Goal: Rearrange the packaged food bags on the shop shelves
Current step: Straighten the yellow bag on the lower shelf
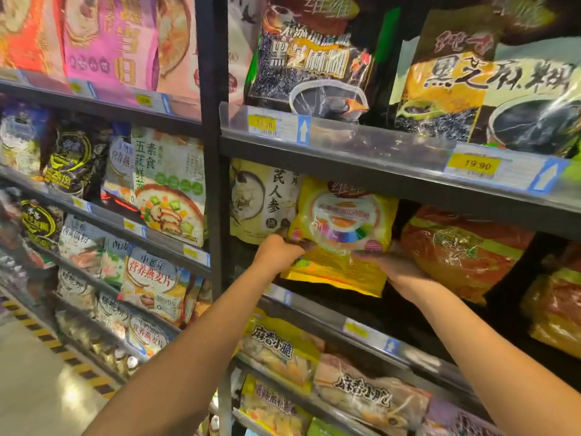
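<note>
While both hands clamp it, the yellow bag [344,221] stands tilted at the front of the middle shelf [323,313] in the right-hand bay, between a cream bag [261,199] reading 人参 and a crinkled red-and-orange bag [462,250]. The left hand [276,253] pinches its lower left edge with curled fingers; the right hand [397,265] grips the lower right corner, fingers partly hidden. Its glossy plastic film shows a round rainbow-coloured emblem, the writing too blurred to read. Above, shiny dark bags [490,89] read 黑芝麻糊 over a yellow price tag [473,165] marked 19.90. Below, soft pillow-shaped bags [276,344] read 麻香小脆.
</note>
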### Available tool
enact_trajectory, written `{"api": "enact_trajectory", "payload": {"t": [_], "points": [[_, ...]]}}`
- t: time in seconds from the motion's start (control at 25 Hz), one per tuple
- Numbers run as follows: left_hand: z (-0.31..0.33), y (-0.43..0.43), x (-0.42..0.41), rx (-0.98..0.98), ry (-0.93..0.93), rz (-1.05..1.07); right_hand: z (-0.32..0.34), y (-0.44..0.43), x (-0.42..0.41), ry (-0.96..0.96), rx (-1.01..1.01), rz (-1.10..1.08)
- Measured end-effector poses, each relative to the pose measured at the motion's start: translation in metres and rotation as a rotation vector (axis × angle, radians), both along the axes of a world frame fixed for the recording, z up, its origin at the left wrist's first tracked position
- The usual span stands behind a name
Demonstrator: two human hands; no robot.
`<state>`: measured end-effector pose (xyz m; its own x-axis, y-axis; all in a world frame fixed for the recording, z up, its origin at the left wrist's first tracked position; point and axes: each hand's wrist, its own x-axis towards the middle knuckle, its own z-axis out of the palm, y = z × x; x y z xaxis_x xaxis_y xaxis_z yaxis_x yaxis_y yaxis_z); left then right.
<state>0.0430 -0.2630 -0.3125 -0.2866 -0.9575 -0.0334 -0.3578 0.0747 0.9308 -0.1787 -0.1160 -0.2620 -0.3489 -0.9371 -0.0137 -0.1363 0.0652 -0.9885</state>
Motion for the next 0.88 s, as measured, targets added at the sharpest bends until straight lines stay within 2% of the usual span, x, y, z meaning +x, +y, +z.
{"api": "enact_trajectory", "payload": {"t": [0.2, 0.4, 0.56, 0.72, 0.88], "points": [[0.018, -0.026, -0.029, -0.082, -0.176, -0.026, -0.028, -0.058, -0.021, 0.105, -0.086, -0.045], [0.008, -0.046, -0.046, -0.126, -0.158, -0.029, -0.054, -0.096, -0.038, 0.151, -0.112, -0.094], [0.002, -0.055, -0.058, -0.087, -0.14, -0.084, -0.079, -0.114, -0.052, 0.164, -0.064, -0.138], [-0.003, -0.062, -0.056, 0.093, -0.128, -0.08, -0.076, -0.125, -0.052, 0.224, -0.013, -0.198], [0.004, -0.057, -0.055, 0.066, -0.146, -0.147, -0.068, -0.128, -0.045, 0.353, 0.084, -0.33]]}}
